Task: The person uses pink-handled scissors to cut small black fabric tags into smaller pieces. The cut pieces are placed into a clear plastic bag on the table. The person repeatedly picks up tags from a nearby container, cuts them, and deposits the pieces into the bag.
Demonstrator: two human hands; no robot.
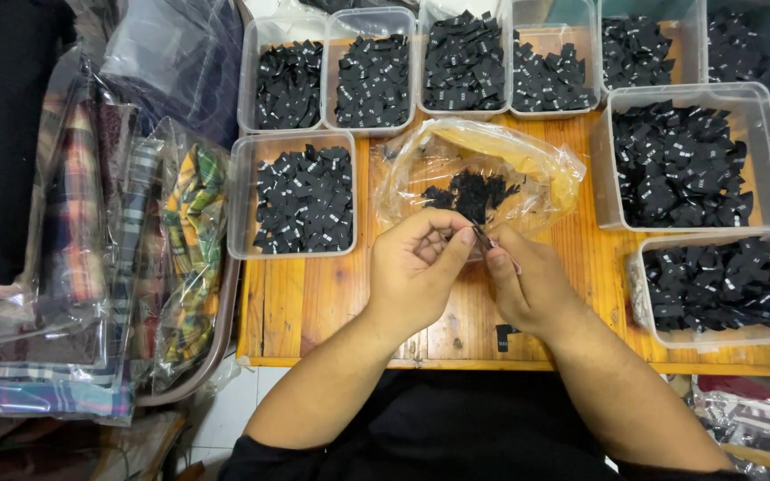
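Note:
My left hand [413, 272] and my right hand [528, 285] meet over the middle of a small wooden table [314, 307]. Between their fingertips they pinch a small black fabric label [483, 238]. Just beyond the fingers lies a crumpled clear plastic bag [528, 165] with a heap of black labels [470, 194] inside. One more black label [504, 337] lies on the wood beside my right wrist.
Clear plastic tubs of black labels ring the table: one at the left [300, 198], several along the back [376, 76], two at the right [683, 160] [724, 285]. Bagged plaid garments [91, 258] are stacked to the left of the table.

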